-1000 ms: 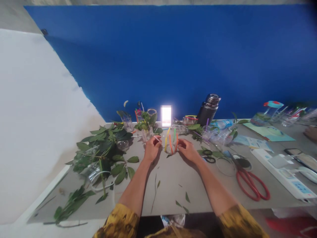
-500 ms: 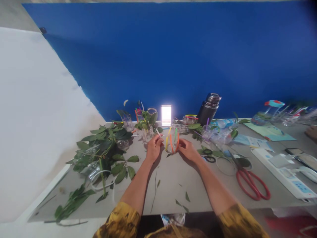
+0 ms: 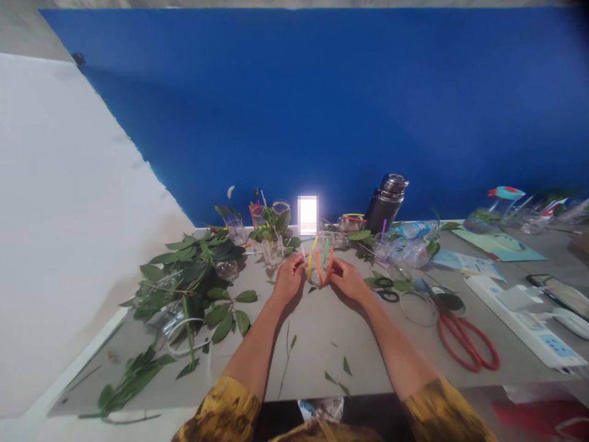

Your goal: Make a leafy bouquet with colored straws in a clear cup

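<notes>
A small clear cup [image 3: 320, 263] with yellow, orange and green straws bent over its rim stands on the grey table [image 3: 317, 331]. My left hand [image 3: 289, 277] is closed against the cup's left side, fingers curled by the yellow straw. On the cup's right side my right hand [image 3: 348, 279] rests with fingers curled at the orange straw. Both hands touch the cup.
Leafy green branches [image 3: 184, 282] lie in a heap at left. Small glasses with leaves [image 3: 271, 242] and a glowing phone screen [image 3: 307, 215] stand behind the cup. A dark flask [image 3: 385, 204], red-handled scissors [image 3: 464, 337], a white power strip [image 3: 529, 325] and papers lie at right.
My left hand has moved right, from holding a thin white straw away from the cup to pressing against the cup's side. The right hand has barely shifted.
</notes>
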Tool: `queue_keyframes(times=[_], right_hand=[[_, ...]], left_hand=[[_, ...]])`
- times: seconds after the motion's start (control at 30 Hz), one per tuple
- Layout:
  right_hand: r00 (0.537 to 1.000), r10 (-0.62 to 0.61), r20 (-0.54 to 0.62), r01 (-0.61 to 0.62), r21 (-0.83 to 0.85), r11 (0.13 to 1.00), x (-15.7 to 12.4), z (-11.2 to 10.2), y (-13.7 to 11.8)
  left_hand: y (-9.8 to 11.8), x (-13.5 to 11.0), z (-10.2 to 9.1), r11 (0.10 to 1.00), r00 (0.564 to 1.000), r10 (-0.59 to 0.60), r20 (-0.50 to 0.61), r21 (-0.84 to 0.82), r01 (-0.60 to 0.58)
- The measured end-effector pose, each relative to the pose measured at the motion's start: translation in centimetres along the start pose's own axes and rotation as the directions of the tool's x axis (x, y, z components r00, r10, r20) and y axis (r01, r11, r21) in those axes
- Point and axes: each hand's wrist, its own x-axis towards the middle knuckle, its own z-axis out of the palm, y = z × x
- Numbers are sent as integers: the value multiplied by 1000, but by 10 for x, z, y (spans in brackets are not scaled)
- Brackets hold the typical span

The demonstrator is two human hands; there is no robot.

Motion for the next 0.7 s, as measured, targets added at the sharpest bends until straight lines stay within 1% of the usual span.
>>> queue_keyframes(times=[0.17,0.3,0.47,0.7], right_hand=[[1000,-18,-1,18,5,1000,-1,0,-2],[999,-41,-12,41,-21,999,-1,1,-2],[998,-55,7,55,-39,998,-2,1,-4],[998,-64,19,65,-71,995,-2,0,-4]], left_hand=[[-2,0,0,999,997,-52,-52,4,52],[-3,0,2,999,998,-40,-39,-36,38],[-7,1,4,997,996,-75,-53,-28,74],[-11,1,4,999,996,-43,-72,-2,43]])
